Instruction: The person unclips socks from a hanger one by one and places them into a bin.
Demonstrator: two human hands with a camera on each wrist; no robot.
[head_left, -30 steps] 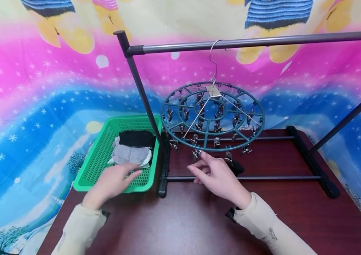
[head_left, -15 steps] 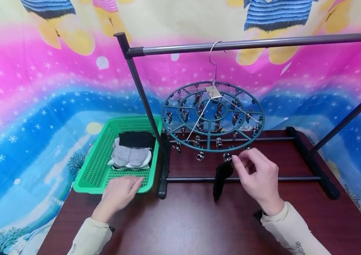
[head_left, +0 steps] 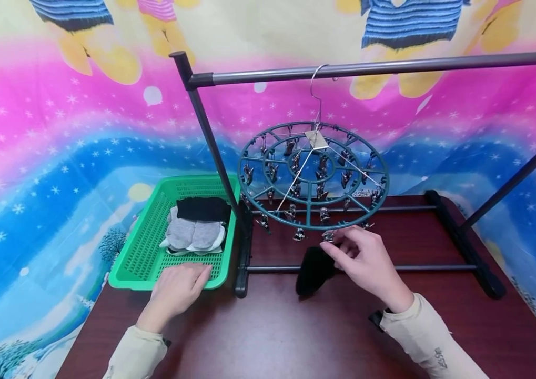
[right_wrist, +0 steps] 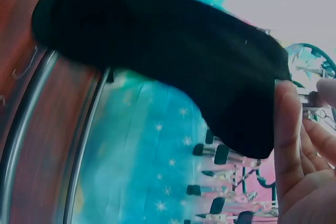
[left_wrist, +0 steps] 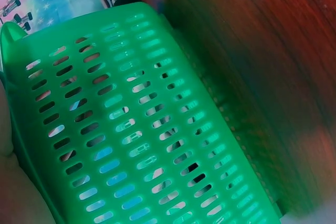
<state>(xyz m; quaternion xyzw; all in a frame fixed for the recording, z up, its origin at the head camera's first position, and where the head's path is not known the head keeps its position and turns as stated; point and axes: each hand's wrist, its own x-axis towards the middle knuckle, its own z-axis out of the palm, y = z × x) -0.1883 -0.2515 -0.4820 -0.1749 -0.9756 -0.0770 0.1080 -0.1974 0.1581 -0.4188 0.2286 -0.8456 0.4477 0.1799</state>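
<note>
A black sock (head_left: 314,271) hangs from a metal clip (head_left: 328,236) at the front edge of the round green drying hanger (head_left: 309,199). My right hand (head_left: 367,258) pinches this clip between thumb and fingers, right at the sock's top edge. Seen from the right wrist, the sock (right_wrist: 157,40) stretches across the view, one finger (right_wrist: 287,124) lying along its end. My left hand (head_left: 180,289) rests at the front rim of the green basket (head_left: 128,279), its fingertips hidden. Inside that basket lie folded grey and white socks (head_left: 194,234) and a black folded piece (head_left: 203,209).
The hanger hooks over the top bar (head_left: 268,75) of a dark metal rack, whose lower bar (head_left: 419,267) runs behind the sock. Several other clips (head_left: 299,234) dangle from the rings. Rack and basket stand on a dark red-brown table (head_left: 272,337), against a printed cloth (head_left: 83,116).
My right hand moved right from a neighbouring clip to the one bearing the black sock, then slightly left with it. The sock has swung round. My left hand drew back to the basket's front rim.
</note>
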